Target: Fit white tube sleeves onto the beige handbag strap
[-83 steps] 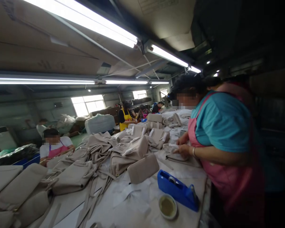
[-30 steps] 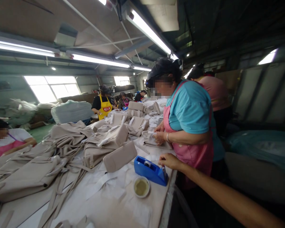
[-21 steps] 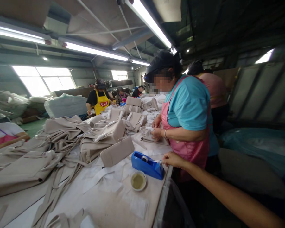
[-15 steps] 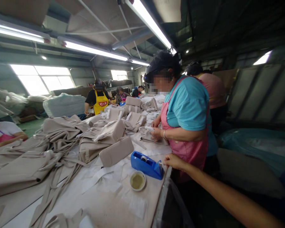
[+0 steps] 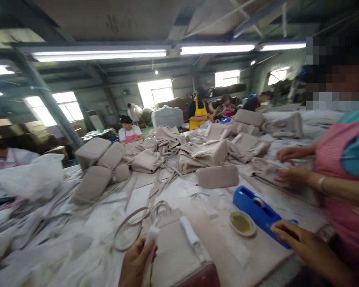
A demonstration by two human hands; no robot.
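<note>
My left hand clamps the wrapped strap of the near bag; a slack grip could drop it. My right hand is at the right-hand dispenser, pinching or not I can't tell; swinging left could knock the dish. Piled bags block the far side.

A beige bag – white wrap on it, a thin strap looped beside it – lies at bottom centre, while a blue dispenser slants down towards the lower right.
</note>
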